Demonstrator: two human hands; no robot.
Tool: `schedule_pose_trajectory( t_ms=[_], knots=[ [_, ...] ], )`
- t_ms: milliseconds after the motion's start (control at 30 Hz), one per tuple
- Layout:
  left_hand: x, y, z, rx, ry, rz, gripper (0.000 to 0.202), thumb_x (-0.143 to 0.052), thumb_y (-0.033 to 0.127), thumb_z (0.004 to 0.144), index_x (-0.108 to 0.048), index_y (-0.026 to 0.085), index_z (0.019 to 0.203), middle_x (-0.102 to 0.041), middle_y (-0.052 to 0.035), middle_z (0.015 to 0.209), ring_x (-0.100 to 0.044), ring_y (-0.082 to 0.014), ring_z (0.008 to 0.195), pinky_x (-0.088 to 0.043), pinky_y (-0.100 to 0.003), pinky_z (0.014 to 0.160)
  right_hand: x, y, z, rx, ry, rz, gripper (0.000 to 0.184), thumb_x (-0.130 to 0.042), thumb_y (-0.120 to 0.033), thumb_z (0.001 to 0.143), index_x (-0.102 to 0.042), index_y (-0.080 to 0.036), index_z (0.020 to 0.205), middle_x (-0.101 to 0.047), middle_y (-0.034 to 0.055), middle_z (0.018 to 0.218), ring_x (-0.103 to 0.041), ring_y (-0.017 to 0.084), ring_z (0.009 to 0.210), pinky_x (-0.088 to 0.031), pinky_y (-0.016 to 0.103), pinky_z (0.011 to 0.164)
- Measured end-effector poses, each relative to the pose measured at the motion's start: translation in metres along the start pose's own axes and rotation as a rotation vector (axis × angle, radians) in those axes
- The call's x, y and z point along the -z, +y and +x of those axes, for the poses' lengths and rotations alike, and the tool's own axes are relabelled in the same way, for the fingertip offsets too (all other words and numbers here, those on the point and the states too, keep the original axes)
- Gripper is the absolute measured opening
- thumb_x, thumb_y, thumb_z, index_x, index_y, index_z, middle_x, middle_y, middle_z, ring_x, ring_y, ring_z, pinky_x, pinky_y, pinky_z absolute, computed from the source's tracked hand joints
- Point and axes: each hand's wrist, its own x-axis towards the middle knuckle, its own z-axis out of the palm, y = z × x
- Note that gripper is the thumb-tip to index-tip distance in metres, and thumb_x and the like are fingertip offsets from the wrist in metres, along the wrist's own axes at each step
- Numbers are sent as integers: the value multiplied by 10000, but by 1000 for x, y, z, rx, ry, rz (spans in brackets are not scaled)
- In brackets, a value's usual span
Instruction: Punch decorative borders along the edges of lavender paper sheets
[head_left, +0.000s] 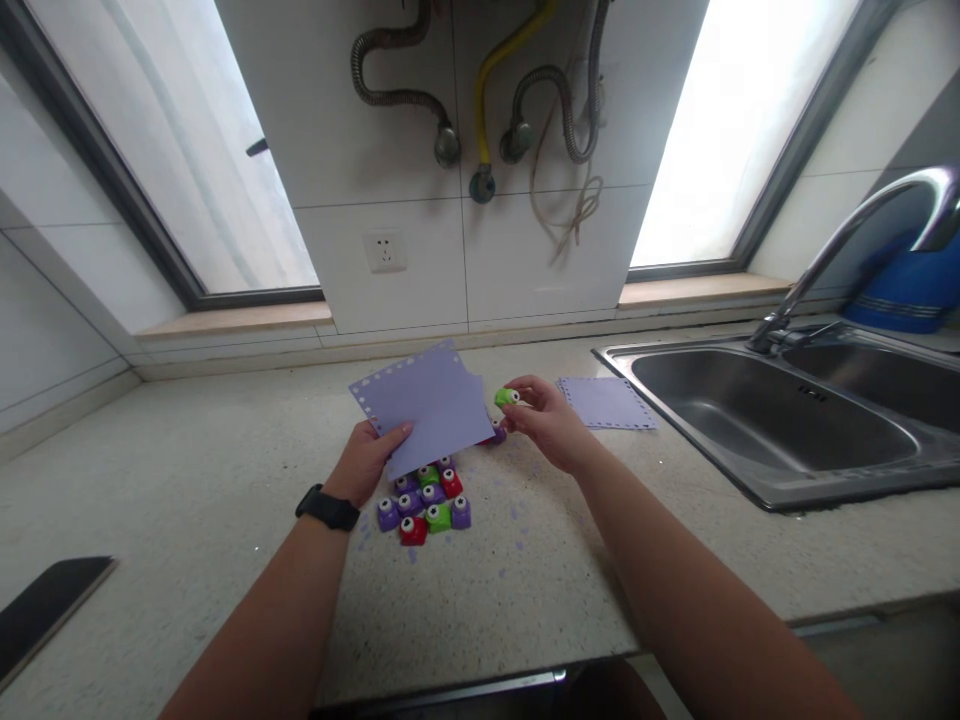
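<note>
Pinched by its lower left edge, a sheet of purple paper [431, 410] is in my left hand [365, 460], held above the counter. Punched holes run along its left and upper edges. My right hand [547, 415] grips a small green craft punch [506, 397] close to the sheet's right edge. Below the paper stand several small punches in purple, red and green, among them a red punch [412, 530] and a green punch [439, 517]. The paper hides some of them. A purple and red pair shows partly behind its right corner.
A stack of purple sheets with punched edges [606, 403] lies right of my right hand, beside the steel sink [765, 410] with its faucet [847, 230]. Purple paper scraps are scattered on the counter [225, 480]. A dark flat object [52, 610] lies at far left.
</note>
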Motion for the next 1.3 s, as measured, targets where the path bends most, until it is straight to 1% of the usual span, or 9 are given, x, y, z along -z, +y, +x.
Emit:
schedule_pose_trajectory(
  t_ms=[133, 267, 433, 533, 633, 767, 933, 1167, 1300],
  knots=[
    [-1, 0, -1, -7, -24, 12, 531, -943, 425, 705, -808, 161, 1146, -823, -105, 1115, -783, -282, 970, -607, -399, 912, -3, -5, 0, -46, 45, 99, 464, -939, -377, 690, -660, -243, 1036, -685, 5, 974, -676, 144, 790, -565, 349, 801],
    [-1, 0, -1, 19, -50, 54, 503, -936, 443, 710, -819, 160, 1110, -829, -100, 1067, -787, -291, 942, -613, -401, 892, -4, -6, 0, -53, 50, 127, 429, -909, -439, 732, -666, -254, 1035, -676, -3, 940, -665, 139, 787, -565, 342, 807],
    [0, -3, -2, 30, -71, 74, 488, -925, 431, 731, -821, 178, 1136, -816, -107, 1160, -788, -280, 945, -618, -377, 872, -6, -4, 0, -72, 53, 180, 471, -942, -404, 697, -686, -259, 1065, -696, -2, 949, -678, 142, 783, -577, 346, 820],
    [1, -3, -2, 50, -78, 81, 510, -940, 443, 703, -825, 169, 1117, -823, -114, 1116, -792, -293, 908, -627, -392, 842, -7, -3, 0, -82, 47, 171, 455, -934, -424, 701, -716, -243, 1058, -711, 23, 979, -681, 155, 811, -583, 363, 846],
    [1, -1, -3, 63, -95, 107, 511, -947, 458, 690, -829, 154, 1084, -831, -117, 1047, -788, -292, 851, -627, -381, 786, -8, -3, 1, -74, 45, 165, 434, -923, -456, 711, -723, -236, 1027, -714, 27, 968, -680, 158, 820, -586, 371, 858],
    [1, 1, -4, 73, -111, 155, 471, -937, 463, 709, -835, 155, 1051, -833, -106, 985, -777, -278, 814, -618, -361, 753, -9, -4, 1, -74, 61, 164, 433, -931, -481, 691, -715, -237, 976, -702, 15, 936, -674, 156, 806, -580, 351, 809],
    [1, 2, -5, 85, -129, 193, 456, -928, 473, 716, -838, 166, 1040, -832, -101, 980, -767, -269, 786, -610, -352, 719, -10, -4, 1, -56, 75, 120, 426, -921, -512, 693, -707, -241, 942, -675, 4, 868, -637, 152, 765, -541, 328, 718],
    [1, 2, -6, 83, -146, 237, 456, -921, 493, 725, -840, 173, 1038, -828, -103, 971, -757, -265, 776, -607, -344, 697, -11, -2, 1, -33, 63, 120, 421, -909, -504, 706, -698, -239, 956, -673, 2, 888, -625, 150, 774, -530, 341, 746],
    [1, 3, -7, 75, -149, 247, 494, -921, 501, 723, -836, 175, 1085, -826, -113, 1016, -763, -289, 826, -612, -356, 709, -11, -2, 1, -27, 62, 126, 411, -910, -491, 702, -700, -242, 953, -680, 0, 885, -621, 149, 765, -527, 346, 757]
  ],
)
